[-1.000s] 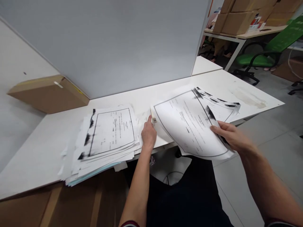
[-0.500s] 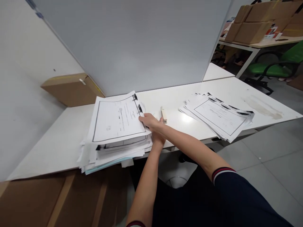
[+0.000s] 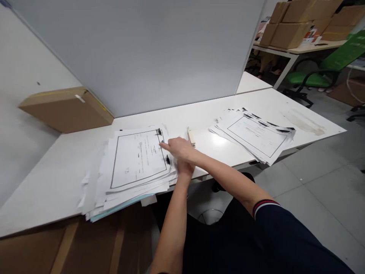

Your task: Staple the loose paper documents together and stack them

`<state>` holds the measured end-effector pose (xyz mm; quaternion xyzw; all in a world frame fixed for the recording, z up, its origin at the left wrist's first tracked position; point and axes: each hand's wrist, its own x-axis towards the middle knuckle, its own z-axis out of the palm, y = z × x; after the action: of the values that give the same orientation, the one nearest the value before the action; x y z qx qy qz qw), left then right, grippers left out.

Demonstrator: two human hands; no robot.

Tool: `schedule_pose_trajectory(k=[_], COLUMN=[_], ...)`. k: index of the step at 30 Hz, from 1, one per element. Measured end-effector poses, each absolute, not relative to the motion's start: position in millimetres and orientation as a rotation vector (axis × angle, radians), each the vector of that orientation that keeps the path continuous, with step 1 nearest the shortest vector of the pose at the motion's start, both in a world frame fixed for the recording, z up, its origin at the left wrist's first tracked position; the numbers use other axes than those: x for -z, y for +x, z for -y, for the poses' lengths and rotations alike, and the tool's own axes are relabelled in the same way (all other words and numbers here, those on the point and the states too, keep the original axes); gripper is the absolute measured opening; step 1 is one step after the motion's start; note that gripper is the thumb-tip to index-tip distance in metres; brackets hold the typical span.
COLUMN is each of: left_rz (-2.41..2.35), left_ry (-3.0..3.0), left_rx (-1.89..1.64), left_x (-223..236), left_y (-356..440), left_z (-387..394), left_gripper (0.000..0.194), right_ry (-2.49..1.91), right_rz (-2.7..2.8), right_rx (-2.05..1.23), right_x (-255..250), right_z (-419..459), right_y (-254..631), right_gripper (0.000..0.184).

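Compared with half a second ago, our white printed sheet with the black frame and sooty black edge smudges [image 3: 138,161] sits lower, down on the messy white paper pile with a pale blue layer near its bottom [image 3: 98,203], instead of being raised and tilted in our grip. Our bare right hand [image 3: 180,147] crosses over our bare left hand [image 3: 186,167] at the sheet's smudged edge. One right digit sticks out over that edge, apart from the rest; it's a bit blurry, so we can't tell if it's actually touching. Left fingers are hidden underneath, so no clue whether they're together, apart or clamped on something. Just beyond our hands there's a slim cream stapler-like tool [image 3: 191,137] on the glossy white desk [image 3: 182,118]. Well off to our right, a second fanned stack of white black-smudged sheets [image 3: 255,135] pokes past the front edge.
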<state>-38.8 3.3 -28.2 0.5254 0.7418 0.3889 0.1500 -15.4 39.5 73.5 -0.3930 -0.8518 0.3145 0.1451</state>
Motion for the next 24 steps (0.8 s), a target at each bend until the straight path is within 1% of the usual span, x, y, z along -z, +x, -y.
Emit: schedule_pose_trajectory(k=[3, 4, 6, 8, 9, 11, 12, 15, 16, 20, 24], left_rz=[-2.258, -2.268, -2.275, -2.291, -2.298, -2.312, -2.317, -2.324, -2.324, -2.322, -2.3], left_ry=[1.665, 1.706, 1.757, 1.757, 1.747, 1.718, 1.705, 1.69, 1.691, 1.695, 1.74], left_rx=[-0.956, -0.961, -0.993, -1.006, -1.011, -1.022, -1.025, -1.025, -1.026, -1.08, -1.248], left_x=[23, 22, 18, 16, 15, 13, 13, 11, 11, 13, 16], left_y=[-35, -34, -31, -29, -29, -28, -28, -28, -28, -29, -30], left_z=[-1, 0, 2, 3, 3, 3, 3, 2, 2, 3, 5], left_gripper=[0.041, 0.043, 0.044, 0.045, 0.046, 0.047, 0.048, 0.049, 0.049, 0.048, 0.044], right_ry=[-1.195, -1.269, -1.532, -1.759, -1.841, -1.932, -1.94, -1.891, -1.872, -1.876, -1.907], right_rz=[2.381, 2.325, 2.19, 2.117, 2.129, 2.193, 2.233, 2.288, 2.29, 2.239, 2.12], right_rx=[-0.765, -0.697, -0.447, -0.242, -0.207, -0.226, -0.258, -0.292, -0.288, -0.285, -0.272], right_x=[-75, -71, -61, -48, -42, -31, -27, -20, -19, -21, -24], right_z=[-55, -62, -78, -92, -98, -107, -109, -112, -113, -115, -115], right_y=[51, 78, 131, 177, 196, 222, 230, 236, 236, 233, 237], right_gripper=[0.04, 0.035, 0.029, 0.032, 0.04, 0.051, 0.049, 0.033, 0.03, 0.032, 0.033])
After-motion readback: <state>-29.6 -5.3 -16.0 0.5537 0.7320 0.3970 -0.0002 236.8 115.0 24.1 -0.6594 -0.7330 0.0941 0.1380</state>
